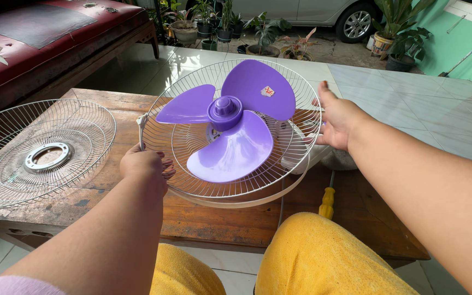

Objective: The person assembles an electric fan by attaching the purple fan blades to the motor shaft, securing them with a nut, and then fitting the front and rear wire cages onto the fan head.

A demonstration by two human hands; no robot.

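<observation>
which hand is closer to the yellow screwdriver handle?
Right. The right hand is at the fan guard's right rim, above the yellow screwdriver handle; the left hand grips the left rim, farther off.

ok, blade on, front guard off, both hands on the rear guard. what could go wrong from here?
1. The purple blade is bare; the left hand grips the rear guard rim close to a blade tip, so fingers could get caught if it turns.
2. The fan overhangs the wooden table edge toward the lap; the right hand looks open against the rim, so it might tip.
3. The front guard lies at the table's left edge and could get knocked off.
</observation>
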